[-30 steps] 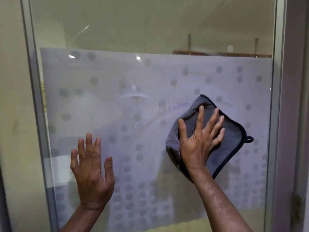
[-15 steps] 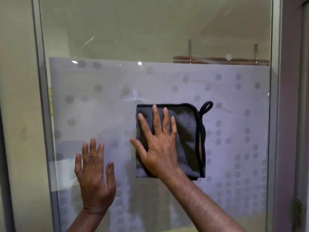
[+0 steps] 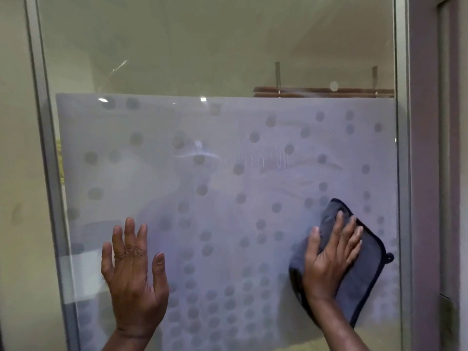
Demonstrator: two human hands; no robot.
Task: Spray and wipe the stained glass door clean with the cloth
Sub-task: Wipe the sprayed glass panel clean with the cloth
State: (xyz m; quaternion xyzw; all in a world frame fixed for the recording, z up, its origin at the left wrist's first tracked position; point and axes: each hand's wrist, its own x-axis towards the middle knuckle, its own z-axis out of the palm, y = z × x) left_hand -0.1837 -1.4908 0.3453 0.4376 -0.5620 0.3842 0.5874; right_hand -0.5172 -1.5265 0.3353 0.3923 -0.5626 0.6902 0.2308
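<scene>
The glass door [image 3: 228, 138] fills the view, its lower part frosted with a pattern of grey dots and clear glass above. Faint wet streaks [image 3: 276, 160] show on the frosted film right of centre. My right hand [image 3: 329, 259] presses a grey cloth with a dark hem [image 3: 364, 272] flat against the lower right of the glass, fingers spread. My left hand [image 3: 134, 272] rests flat on the glass at the lower left, fingers straight and holding nothing. No spray bottle is in view.
A metal frame post [image 3: 45, 148] runs along the left edge of the pane and another frame post [image 3: 402, 148] along the right. Right of that stands a brownish door jamb [image 3: 425, 173]. A plain wall [image 3: 15, 173] lies to the left.
My right hand swept the cloth from the right side to the centre, then back down to the lower right of the glass. My left hand stayed flat on the glass.
</scene>
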